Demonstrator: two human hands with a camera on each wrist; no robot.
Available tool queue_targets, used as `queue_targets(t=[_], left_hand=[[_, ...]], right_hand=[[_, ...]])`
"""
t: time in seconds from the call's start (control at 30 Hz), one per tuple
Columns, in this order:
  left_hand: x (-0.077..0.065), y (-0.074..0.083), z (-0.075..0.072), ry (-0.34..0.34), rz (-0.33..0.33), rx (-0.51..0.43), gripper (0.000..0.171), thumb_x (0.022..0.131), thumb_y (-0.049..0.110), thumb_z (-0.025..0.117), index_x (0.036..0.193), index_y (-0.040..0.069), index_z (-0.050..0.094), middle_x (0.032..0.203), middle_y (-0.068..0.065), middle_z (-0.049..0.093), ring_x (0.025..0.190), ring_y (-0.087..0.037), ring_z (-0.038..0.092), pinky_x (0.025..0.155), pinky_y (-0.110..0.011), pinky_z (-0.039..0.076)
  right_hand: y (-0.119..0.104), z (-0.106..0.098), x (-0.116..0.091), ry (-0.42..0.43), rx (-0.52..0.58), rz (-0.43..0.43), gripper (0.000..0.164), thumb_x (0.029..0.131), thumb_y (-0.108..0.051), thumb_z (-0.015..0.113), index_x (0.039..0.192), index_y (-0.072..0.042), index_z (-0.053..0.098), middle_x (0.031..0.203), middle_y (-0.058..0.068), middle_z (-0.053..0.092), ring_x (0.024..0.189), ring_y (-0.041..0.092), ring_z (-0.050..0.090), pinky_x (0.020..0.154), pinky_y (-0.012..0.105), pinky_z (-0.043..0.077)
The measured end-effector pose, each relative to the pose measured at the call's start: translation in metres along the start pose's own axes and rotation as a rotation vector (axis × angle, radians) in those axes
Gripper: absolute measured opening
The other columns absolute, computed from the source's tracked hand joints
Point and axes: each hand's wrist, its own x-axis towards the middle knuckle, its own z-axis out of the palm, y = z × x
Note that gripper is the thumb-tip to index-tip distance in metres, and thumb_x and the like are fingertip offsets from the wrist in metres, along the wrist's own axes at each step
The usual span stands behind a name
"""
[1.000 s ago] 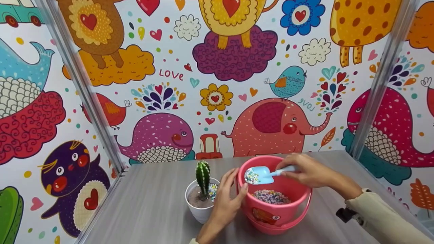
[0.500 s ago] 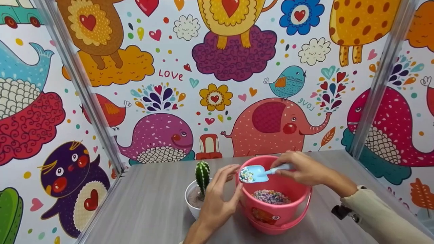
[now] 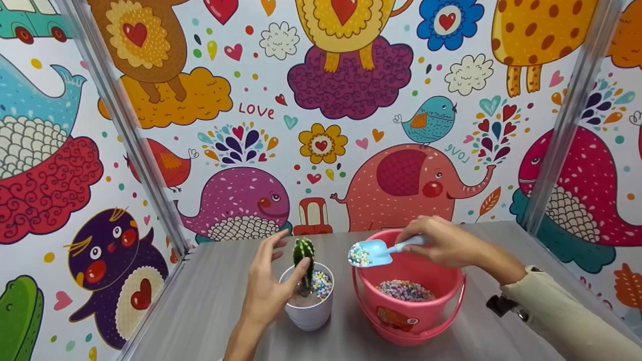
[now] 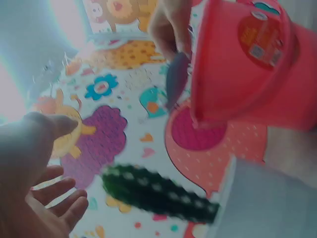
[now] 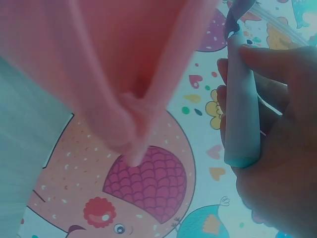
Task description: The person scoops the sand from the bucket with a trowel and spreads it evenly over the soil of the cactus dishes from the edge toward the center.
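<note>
My right hand [image 3: 444, 243] grips the handle of a light blue toy shovel [image 3: 377, 252], its blade loaded with small pastel pebbles [image 3: 359, 254]. The blade hangs over the left rim of a pink bucket [image 3: 414, 316], which has more pebbles [image 3: 405, 291] at its bottom. Left of the bucket stands a white pot [image 3: 310, 317] with a green cactus [image 3: 303, 249], soil and some pebbles on the right side. My left hand [image 3: 268, 286] is beside the cactus with fingers spread and the thumb in front of it; in the left wrist view the hand [image 4: 44, 173] is apart from the cactus [image 4: 158, 193].
A grey wood-grain table [image 3: 210, 296] carries the pot and bucket. Cartoon-printed panels with metal corner posts [image 3: 145, 170] close in the back and sides. The bucket's pink handle [image 3: 441, 326] hangs down at its front.
My left hand has left the bucket's rim and moved left to the cactus. The loaded shovel in my right hand has shifted left from inside the bucket to over its rim.
</note>
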Motion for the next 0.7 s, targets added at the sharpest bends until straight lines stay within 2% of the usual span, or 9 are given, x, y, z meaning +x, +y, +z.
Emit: queue_targets(t=[0.1,0.23,0.3,0.4,0.5,0.7], left_hand=[[-0.003,-0.022,0.0,-0.075,-0.101,0.021,0.08,0.09,0.047,0.089,0.155,0.016,0.053,0.15,-0.007,0.06,0.135,-0.028,0.063,0.114,-0.049,0.056],[-0.008,-0.05,0.0,-0.23,-0.252,0.055,0.096,0.084,0.059,0.089,0.159,0.017,0.048,0.156,-0.013,0.056,0.142,-0.035,0.057,0.116,-0.062,0.051],[-0.01,-0.061,0.0,-0.3,-0.301,0.059,0.1,0.081,0.061,0.09,0.16,0.017,0.047,0.155,-0.015,0.056,0.143,-0.036,0.055,0.116,-0.065,0.049],[-0.013,-0.073,0.0,-0.378,-0.317,0.035,0.103,0.078,0.057,0.094,0.159,0.014,0.048,0.152,-0.016,0.057,0.142,-0.036,0.055,0.117,-0.066,0.048],[-0.015,-0.08,-0.001,-0.434,-0.3,-0.003,0.105,0.075,0.052,0.098,0.158,0.012,0.049,0.154,-0.017,0.055,0.145,-0.039,0.053,0.12,-0.067,0.044],[-0.015,-0.086,-0.001,-0.493,-0.262,-0.024,0.109,0.07,0.052,0.1,0.159,0.018,0.047,0.16,-0.016,0.051,0.151,-0.04,0.048,0.123,-0.071,0.038]], right_hand=[[-0.006,-0.002,0.005,-0.016,-0.029,0.019,0.025,0.097,-0.028,0.082,0.121,-0.021,0.081,0.112,-0.007,0.078,0.104,0.014,0.068,0.083,0.026,0.061],[-0.013,-0.003,0.012,-0.038,-0.074,0.043,0.023,0.098,-0.028,0.082,0.12,-0.022,0.082,0.114,-0.007,0.079,0.106,0.014,0.067,0.086,0.03,0.061],[-0.017,-0.003,0.016,-0.049,-0.094,0.048,0.022,0.098,-0.027,0.081,0.12,-0.022,0.082,0.114,-0.007,0.079,0.107,0.015,0.067,0.087,0.032,0.061],[-0.021,-0.002,0.022,-0.06,-0.114,0.038,0.021,0.099,-0.024,0.081,0.12,-0.021,0.082,0.115,-0.007,0.08,0.107,0.015,0.068,0.088,0.034,0.061],[-0.026,-0.001,0.029,-0.069,-0.111,0.023,0.021,0.098,-0.021,0.081,0.119,-0.018,0.082,0.113,-0.006,0.081,0.105,0.015,0.07,0.088,0.033,0.063],[-0.032,0.005,0.042,-0.096,-0.092,0.011,0.024,0.098,-0.015,0.081,0.122,-0.014,0.083,0.112,-0.003,0.083,0.1,0.015,0.076,0.087,0.032,0.067]])
